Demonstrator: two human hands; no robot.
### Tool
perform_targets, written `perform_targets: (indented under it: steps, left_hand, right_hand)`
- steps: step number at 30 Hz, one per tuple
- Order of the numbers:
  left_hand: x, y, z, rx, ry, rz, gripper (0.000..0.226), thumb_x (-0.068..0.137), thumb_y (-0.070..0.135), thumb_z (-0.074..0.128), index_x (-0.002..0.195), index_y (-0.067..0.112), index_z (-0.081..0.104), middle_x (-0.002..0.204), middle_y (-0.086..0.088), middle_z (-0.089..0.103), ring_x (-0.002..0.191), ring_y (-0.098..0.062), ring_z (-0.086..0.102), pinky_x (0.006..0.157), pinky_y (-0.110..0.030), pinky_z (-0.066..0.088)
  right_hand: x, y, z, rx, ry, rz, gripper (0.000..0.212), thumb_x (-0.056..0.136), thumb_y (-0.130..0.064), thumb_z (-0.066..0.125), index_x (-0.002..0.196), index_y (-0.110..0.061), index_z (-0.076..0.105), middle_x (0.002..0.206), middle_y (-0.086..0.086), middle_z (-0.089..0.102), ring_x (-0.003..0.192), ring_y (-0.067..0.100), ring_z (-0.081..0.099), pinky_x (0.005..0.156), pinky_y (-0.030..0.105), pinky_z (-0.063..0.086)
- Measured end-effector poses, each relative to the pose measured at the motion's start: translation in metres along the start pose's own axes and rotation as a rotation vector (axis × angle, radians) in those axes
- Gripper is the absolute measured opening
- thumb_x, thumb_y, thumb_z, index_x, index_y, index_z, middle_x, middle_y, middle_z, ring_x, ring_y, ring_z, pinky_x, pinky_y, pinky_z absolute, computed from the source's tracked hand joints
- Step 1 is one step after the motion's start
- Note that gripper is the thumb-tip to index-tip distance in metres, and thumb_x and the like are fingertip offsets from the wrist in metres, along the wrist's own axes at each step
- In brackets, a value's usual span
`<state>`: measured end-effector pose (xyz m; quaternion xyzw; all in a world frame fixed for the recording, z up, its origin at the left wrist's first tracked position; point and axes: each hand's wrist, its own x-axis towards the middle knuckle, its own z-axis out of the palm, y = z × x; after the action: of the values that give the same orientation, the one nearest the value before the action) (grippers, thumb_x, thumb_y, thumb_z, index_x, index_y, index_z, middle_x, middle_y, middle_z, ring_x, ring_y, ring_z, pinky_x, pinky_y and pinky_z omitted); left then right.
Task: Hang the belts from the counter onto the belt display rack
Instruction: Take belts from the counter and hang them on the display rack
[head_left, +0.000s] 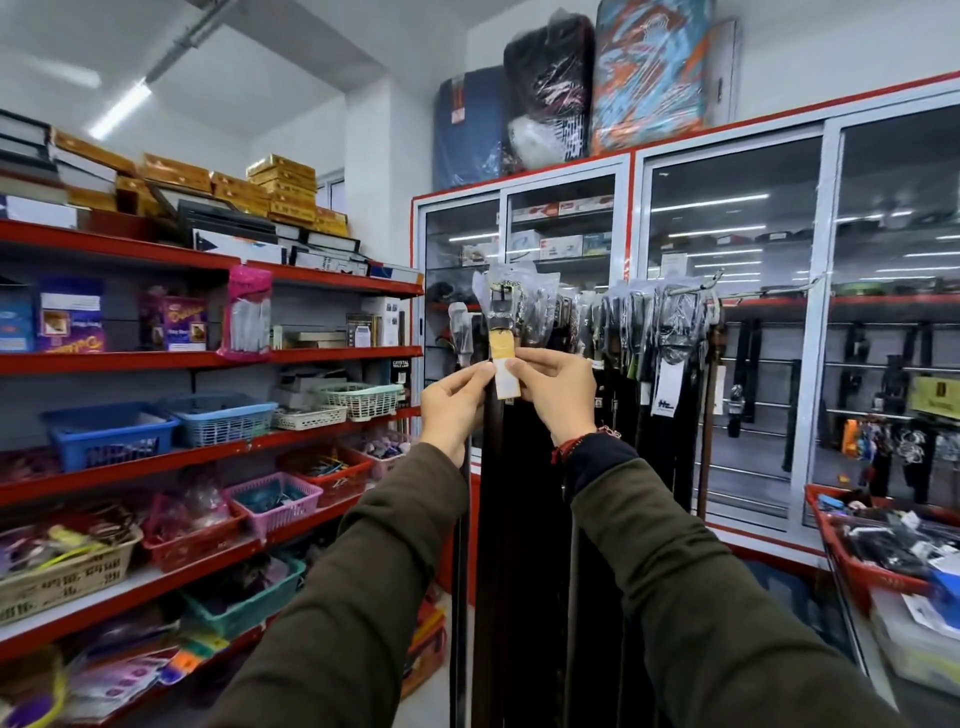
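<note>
Two dark olive sleeves (701, 597) rise from 6 o'clock toward the centre. At their ends the left hand (454, 402) and the right hand (558, 392) are both closed in a pinch on the tan and white paper tag (504, 364) of a dark brown leather belt with a dark metal buckle in clear plastic wrap (501, 304), thumbs and forefingers meeting on the tag's two edges. Print on the tag is too blurred to read. The belt's strap drops straight down between the forearms and runs out of view at 6 o'clock.

Its buckle sits at the left end of the thin metal display rail (696, 288), which stretches toward 2 o'clock and carries a crowded row of hanging black belts in plastic sleeves (634, 332). Whether the buckle is hooked on the rail cannot be told, as wrapping hides the point of contact. One white hang tag (665, 389) among them bears a dark logo, illegible.

At 9 o'clock, red shelves (208, 358) hold purple boxes (184, 322) with blurred script lettering. A black box (400, 366) at the shelf end reads "CRYSTAL". At 4 o'clock a red plastic basket (852, 561) of small goods is cut off by the frame.
</note>
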<state>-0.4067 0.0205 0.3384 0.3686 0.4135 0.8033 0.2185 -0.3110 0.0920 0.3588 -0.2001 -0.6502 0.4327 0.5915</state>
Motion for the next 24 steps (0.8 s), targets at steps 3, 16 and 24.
perform_targets:
  steps: [3,16,24]
  left_hand:
    - [0.001,-0.009,0.003,0.177,0.072,0.105,0.032,0.098,0.015,0.066,0.128,0.007,0.068,0.122,-0.012,0.073,0.113,-0.024,0.069,0.104,-0.044,0.054]
    - [-0.087,-0.106,0.026,1.07,-0.113,0.736,0.059,0.105,0.03,0.044,0.16,0.022,0.025,0.171,0.002,0.013,0.159,-0.02,0.001,0.129,-0.047,0.005]
    - [-0.156,-0.184,0.067,1.055,-0.34,0.67,0.061,0.104,0.031,0.046,0.16,0.021,0.025,0.172,-0.002,0.01,0.16,-0.021,-0.001,0.129,-0.048,0.001]
  right_hand:
    - [-0.01,0.004,-0.004,-0.105,0.013,-0.071,0.025,0.089,-0.012,0.07,0.113,-0.006,0.074,0.105,0.011,0.078,0.092,0.016,0.073,0.093,0.042,0.059]
    - [-0.1,0.072,-0.1,-0.927,0.201,-0.482,0.052,0.103,-0.028,0.041,0.154,-0.019,0.033,0.166,0.001,0.026,0.156,0.02,0.016,0.127,0.047,0.014]
    - [-0.171,0.115,-0.196,-1.261,0.218,-0.265,0.055,0.103,-0.029,0.039,0.156,-0.021,0.027,0.169,0.002,0.015,0.158,0.026,0.006,0.126,0.055,0.0]
